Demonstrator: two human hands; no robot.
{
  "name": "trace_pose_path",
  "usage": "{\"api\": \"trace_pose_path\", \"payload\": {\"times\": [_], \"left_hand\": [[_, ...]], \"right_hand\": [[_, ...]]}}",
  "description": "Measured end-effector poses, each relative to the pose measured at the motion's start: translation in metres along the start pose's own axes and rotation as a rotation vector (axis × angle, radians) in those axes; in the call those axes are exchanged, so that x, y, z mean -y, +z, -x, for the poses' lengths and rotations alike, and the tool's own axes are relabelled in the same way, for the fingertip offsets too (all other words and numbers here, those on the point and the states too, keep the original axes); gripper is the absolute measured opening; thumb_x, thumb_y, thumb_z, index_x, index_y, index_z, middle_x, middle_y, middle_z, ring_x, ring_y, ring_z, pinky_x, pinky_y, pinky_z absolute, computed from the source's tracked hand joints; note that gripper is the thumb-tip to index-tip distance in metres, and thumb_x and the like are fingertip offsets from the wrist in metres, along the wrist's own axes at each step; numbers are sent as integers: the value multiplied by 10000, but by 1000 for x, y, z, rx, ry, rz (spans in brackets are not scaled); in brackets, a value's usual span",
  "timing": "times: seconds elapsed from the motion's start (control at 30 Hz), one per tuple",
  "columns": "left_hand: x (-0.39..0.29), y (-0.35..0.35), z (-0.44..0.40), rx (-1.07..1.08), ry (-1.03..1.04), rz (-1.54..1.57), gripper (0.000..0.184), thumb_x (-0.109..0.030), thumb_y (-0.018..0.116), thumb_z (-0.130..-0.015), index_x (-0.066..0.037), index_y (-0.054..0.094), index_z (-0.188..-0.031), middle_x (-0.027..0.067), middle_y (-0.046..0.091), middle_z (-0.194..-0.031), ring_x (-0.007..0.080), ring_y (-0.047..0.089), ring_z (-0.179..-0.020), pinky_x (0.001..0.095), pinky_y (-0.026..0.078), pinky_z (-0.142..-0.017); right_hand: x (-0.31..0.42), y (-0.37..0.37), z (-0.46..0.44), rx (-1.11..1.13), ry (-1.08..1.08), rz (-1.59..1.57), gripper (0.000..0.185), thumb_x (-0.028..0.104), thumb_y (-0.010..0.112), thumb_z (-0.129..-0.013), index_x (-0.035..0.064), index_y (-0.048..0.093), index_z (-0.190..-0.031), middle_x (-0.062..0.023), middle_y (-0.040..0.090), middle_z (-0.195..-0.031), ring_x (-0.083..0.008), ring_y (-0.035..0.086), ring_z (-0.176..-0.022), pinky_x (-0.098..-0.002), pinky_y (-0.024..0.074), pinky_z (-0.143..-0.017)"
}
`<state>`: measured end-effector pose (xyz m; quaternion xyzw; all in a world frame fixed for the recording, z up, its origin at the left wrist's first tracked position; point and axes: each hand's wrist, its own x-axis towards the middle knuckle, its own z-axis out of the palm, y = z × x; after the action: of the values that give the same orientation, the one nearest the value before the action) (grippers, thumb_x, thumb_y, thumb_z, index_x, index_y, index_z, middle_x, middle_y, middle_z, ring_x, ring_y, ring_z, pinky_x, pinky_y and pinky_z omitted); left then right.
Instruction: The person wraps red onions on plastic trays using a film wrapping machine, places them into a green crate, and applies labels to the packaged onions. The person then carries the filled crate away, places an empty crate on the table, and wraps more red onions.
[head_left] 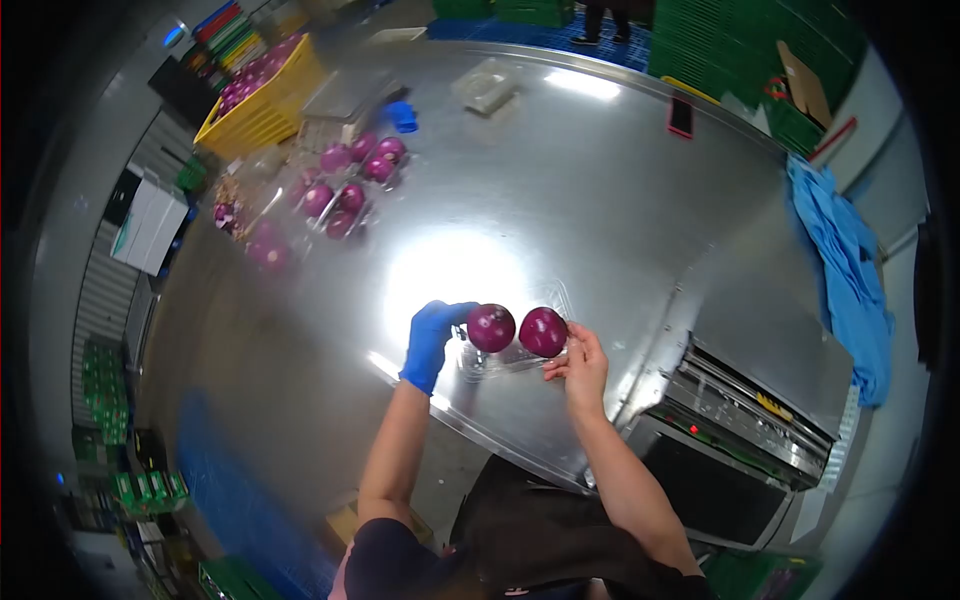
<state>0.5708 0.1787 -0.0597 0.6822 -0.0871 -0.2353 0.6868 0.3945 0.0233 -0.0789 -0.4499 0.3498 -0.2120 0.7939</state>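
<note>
My left hand, in a blue glove, has its fingers closed on the left side of a peeled red onion. A second red onion sits just to the right, with a narrow gap between the two. The bare fingers of my right hand grip that one from its right side. Under and around the onions is a clear plastic tray on the steel table. How firmly the onions rest in the tray cannot be made out.
Several red onions stand in clear trays at the left, near a yellow crate of onions. A wrapping machine is on the right. A phone, a clear container and blue cloth lie farther out.
</note>
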Motion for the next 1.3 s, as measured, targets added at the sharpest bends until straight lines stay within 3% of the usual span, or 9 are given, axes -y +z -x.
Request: {"api": "trace_pose_path", "payload": {"times": [0.13,0.23,0.33,0.53,0.63,0.8,1.0,1.07,1.3], "left_hand": [[18,-30,-21,-48,-263,152,126,-110,670,-796,-10,632,-863,65,657,-817,134,627,-814,257,473,-734],[45,-94,-59,-100,-98,151,174,-107,639,-824,-7,637,-967,84,654,-885,154,623,-870,295,482,-774],[83,-215,-132,-594,391,-627,261,-35,597,-858,-20,627,-1116,75,655,-1074,160,604,-928,285,467,-849],[9,-319,-171,-826,167,-750,472,-84,604,-793,-57,542,-1260,185,588,-1212,336,546,-1152,388,414,-989],[29,-358,-196,-772,209,-978,491,-102,609,-785,-79,533,-1270,191,572,-1233,356,528,-1166,415,418,-982],[32,-355,-207,-711,113,-1521,326,-131,627,-786,-62,602,-1104,174,622,-1045,363,577,-1031,453,466,-864],[105,-294,-146,-758,584,-1333,62,-94,593,-807,-60,628,-846,153,594,-807,360,582,-793,436,469,-717],[61,-212,-82,-429,633,-1750,129,-97,604,-802,-75,645,-922,134,595,-833,343,580,-773,426,467,-702],[64,-66,64,218,514,-1154,377,-57,642,-770,-99,625,-1145,111,642,-978,286,609,-877,386,488,-730]], "right_hand": [[-49,6,-58,8,29,43,295,154,421,-991,-3,487,-1232,-124,621,-879,-156,614,-541,-260,521,-434],[-46,1,-97,17,38,152,293,178,440,-991,-6,506,-1209,-128,632,-916,-156,610,-527,-251,505,-414],[-32,-7,-126,-22,33,261,297,183,469,-981,-9,530,-1199,-111,642,-977,-130,588,-508,-224,473,-403],[-18,-69,-177,-153,-141,503,274,131,484,-961,31,565,-1203,-96,651,-1004,-96,498,-395,-198,365,-344],[8,-74,-175,-475,-278,871,281,79,506,-926,22,578,-1191,-102,651,-1024,-156,573,-587,-276,453,-533],[38,-36,-153,-773,-922,1252,274,40,542,-884,27,595,-1153,-124,613,-1140,-257,559,-1082,-381,406,-965],[18,70,-103,-28,-594,843,174,24,537,-884,21,624,-1035,-134,568,-1219,-262,548,-1131,-339,426,-965],[-2,95,-89,172,-466,887,214,41,568,-875,19,601,-1085,-152,573,-1189,-255,570,-1082,-326,465,-908],[-68,97,-56,360,-142,1028,374,207,608,-867,6,528,-1173,-199,597,-1080,-344,605,-955,-422,486,-804]]}}
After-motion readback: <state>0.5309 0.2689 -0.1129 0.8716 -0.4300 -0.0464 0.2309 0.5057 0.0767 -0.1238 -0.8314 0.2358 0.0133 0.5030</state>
